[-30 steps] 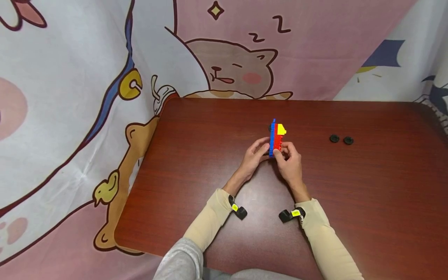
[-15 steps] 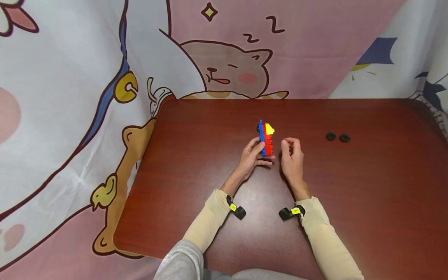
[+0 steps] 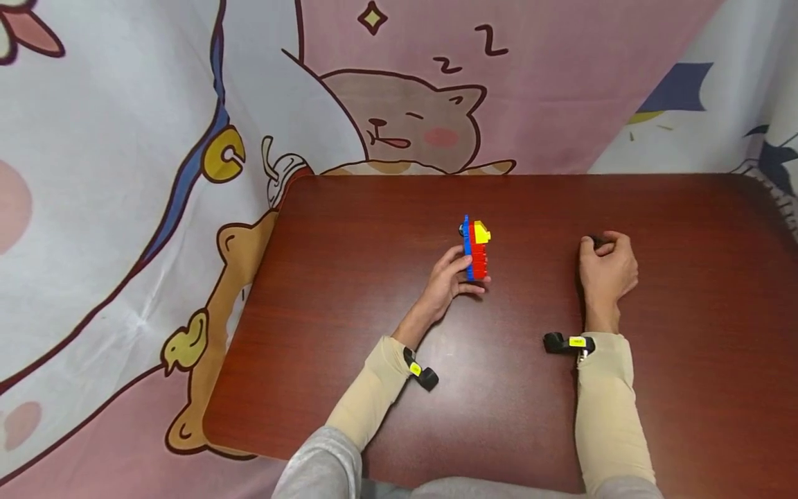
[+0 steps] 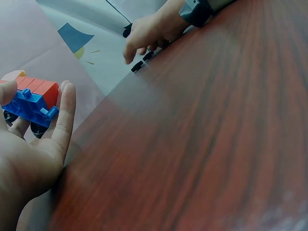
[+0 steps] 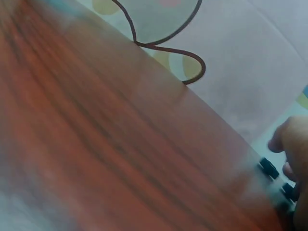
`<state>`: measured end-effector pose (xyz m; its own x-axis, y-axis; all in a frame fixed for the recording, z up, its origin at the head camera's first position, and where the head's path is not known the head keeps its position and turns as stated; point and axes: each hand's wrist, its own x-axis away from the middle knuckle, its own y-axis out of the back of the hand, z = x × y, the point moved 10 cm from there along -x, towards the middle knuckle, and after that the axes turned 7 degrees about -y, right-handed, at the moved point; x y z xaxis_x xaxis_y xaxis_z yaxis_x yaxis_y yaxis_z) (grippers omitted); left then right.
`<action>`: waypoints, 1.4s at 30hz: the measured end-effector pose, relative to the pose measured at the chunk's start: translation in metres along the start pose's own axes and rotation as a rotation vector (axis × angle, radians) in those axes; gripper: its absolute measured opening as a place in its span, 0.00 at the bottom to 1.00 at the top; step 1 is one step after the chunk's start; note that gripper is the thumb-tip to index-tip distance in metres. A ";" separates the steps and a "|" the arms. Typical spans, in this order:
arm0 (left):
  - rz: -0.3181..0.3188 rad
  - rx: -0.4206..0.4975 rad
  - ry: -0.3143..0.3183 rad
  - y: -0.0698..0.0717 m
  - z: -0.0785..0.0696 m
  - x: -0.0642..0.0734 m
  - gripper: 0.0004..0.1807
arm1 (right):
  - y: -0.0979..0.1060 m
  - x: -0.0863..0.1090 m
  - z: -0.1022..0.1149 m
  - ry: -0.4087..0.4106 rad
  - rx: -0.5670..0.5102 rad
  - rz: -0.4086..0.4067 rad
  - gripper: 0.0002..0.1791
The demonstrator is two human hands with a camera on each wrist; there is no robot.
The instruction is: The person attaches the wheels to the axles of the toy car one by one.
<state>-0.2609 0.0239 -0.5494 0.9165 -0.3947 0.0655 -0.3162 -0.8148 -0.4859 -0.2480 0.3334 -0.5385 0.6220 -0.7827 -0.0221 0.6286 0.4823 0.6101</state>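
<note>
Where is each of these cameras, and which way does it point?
Head: worn on the head, looking forward and down at the table; both forearms, the left grip with the block toy, and the right grip show.
Left wrist: on that wrist, looking over the tabletop; the left grip is close at the left edge, the right one farther off by black wheels.
Right wrist: on that wrist, looking across the table to patterned cloth; only part of the right grip shows, at the right edge.
Both wrist views share the wheels.
</note>
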 end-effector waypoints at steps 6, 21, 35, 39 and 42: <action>0.006 -0.009 -0.027 0.000 -0.004 -0.005 0.22 | -0.011 -0.005 0.007 0.021 0.135 0.080 0.26; -0.032 0.074 0.042 0.004 0.005 -0.003 0.22 | -0.007 0.010 0.013 0.098 -0.315 0.027 0.18; -0.086 0.049 0.045 0.010 0.004 -0.004 0.23 | -0.022 0.130 0.113 0.506 -0.718 0.306 0.13; -0.101 0.039 0.034 0.010 0.005 -0.004 0.22 | -0.027 0.156 0.126 0.602 -0.719 0.335 0.14; -0.113 0.021 0.040 0.011 0.007 -0.004 0.21 | -0.029 0.174 0.134 0.679 -0.703 0.347 0.15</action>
<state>-0.2663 0.0197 -0.5611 0.9354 -0.3174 0.1556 -0.2055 -0.8465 -0.4911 -0.2208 0.1309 -0.4539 0.8158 -0.2755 -0.5085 0.3599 0.9301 0.0734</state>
